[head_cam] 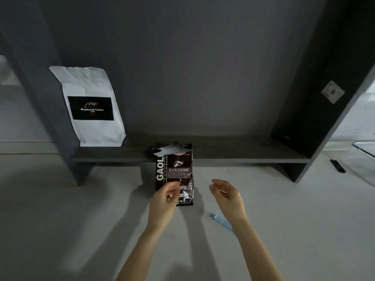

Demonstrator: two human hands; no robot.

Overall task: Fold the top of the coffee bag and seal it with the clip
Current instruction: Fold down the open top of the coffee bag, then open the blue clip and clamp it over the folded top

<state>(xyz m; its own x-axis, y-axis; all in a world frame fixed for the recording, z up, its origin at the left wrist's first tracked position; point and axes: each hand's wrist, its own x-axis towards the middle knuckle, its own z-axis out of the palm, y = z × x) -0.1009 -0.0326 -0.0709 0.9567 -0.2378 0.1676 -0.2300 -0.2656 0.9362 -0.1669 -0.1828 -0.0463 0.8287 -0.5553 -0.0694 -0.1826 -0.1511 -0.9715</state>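
Observation:
A dark brown coffee bag [175, 169] with white lettering stands upright on the pale table, its torn top open and showing a silver lining. My left hand [165, 198] is in front of the bag's lower left part, fingers curled and apart; whether it touches the bag is unclear. To the right of the bag my right hand [226, 194] hovers with fingers spread, clear of it and holding nothing. A light blue clip [218, 219] lies flat on the table under my right wrist, partly hidden by the forearm.
A dark grey shelf unit [223, 155] stands behind the bag, with a low board and two side panels. A white coffee bag [91, 106] with a black label leans at its left. A black pen-like object [337, 165] lies at the far right.

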